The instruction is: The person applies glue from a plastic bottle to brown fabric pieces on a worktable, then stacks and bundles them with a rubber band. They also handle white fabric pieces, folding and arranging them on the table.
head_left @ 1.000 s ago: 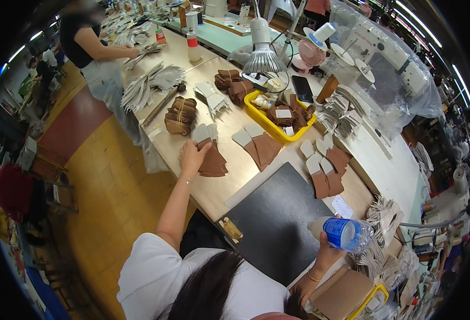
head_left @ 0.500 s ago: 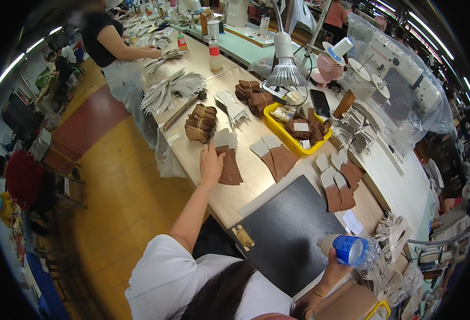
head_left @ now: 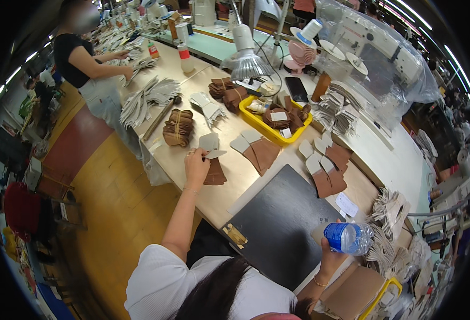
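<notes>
My left hand (head_left: 196, 166) reaches out over the pale wooden workbench (head_left: 221, 194), fingers pressed together on a small grey fabric-like cut piece (head_left: 215, 154), which sticks out to the right of my fingertips with its long axis running roughly left to right. Directly under and just right of that hand lies a fan of brown leather cut pieces (head_left: 214, 173), touching the heel of my palm; its long axis runs away from me, narrow end toward the far side. So the brown stack sits below the grey piece I pinch, and my left hand is by far the nearer to it.

My right hand (head_left: 332, 257) is well apart, low at my right side, wrapped around a clear plastic water bottle with a blue cap end (head_left: 348, 238), held lying sideways above the edge of a black rectangular mat (head_left: 280, 221).

Farther along the bench lie more brown-and-grey piece groups (head_left: 257, 150), a yellow plastic tray (head_left: 256, 121) of parts, and a tied bundle of brown pieces (head_left: 177, 128). Another person (head_left: 88, 64) works at the far end.
</notes>
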`<state>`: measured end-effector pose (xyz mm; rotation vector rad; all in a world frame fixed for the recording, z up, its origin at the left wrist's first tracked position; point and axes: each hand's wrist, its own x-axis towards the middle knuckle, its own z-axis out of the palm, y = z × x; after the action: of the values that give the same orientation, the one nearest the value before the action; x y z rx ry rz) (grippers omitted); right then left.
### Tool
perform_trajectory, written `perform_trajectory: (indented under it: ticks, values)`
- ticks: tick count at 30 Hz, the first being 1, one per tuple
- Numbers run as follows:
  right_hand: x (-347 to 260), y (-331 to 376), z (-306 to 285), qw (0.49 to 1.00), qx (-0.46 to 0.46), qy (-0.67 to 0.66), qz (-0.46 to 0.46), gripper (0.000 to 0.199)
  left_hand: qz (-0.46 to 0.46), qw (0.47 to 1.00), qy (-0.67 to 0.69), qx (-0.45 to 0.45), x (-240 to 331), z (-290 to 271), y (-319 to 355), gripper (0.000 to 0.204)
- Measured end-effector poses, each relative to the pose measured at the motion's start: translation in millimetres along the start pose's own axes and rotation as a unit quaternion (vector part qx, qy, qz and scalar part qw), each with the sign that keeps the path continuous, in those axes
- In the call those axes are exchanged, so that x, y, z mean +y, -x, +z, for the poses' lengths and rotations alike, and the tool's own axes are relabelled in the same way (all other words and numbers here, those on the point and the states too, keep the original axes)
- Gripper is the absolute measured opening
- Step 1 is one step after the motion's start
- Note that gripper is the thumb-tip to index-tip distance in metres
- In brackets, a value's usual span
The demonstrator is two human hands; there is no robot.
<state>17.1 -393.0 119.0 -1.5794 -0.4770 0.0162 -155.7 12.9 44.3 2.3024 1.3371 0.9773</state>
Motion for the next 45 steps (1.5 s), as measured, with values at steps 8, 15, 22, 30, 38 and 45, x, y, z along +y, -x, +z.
perform_trajectory:
  ticks: [8, 15, 22, 30, 38, 45]
  values:
    - [7.1, -0.2, -5.0, 0.997, -0.023, 0.063, -0.04, 0.077, -0.058, 0.994, 0.025, -0.087, -11.8, -16.4, -16.1, 0.022]
    - [3.9, 0.6, -4.9, 0.999, -0.013, 0.023, -0.025, 0.083, -0.175, 0.845, 0.497, -0.086, -8.6, -43.6, -34.9, 0.014]
    - [-2.7, 0.3, -0.2, 0.999, -0.009, 0.027, -0.019, 0.084, -0.169, 0.792, 0.527, -0.259, 69.9, -34.0, -19.3, 0.024]
    - [-3.0, 10.8, -2.0, 0.998, -0.011, 0.045, -0.032, 0.082, 0.09, 0.727, 0.3, -0.612, 165.5, 20.3, 108.2, 0.042]
    - [-6.5, 18.6, 5.7, 0.997, 0.054, -0.052, 0.015, 0.068, 0.037, 0.709, 0.265, -0.652, 172.2, 29.6, 122.5, 0.033]
    - [6.1, 29.1, 24.3, 0.977, -0.09, 0.19, -0.045, 0.057, 0.044, 0.719, 0.248, -0.648, 176.5, 30.6, 122.7, 0.025]
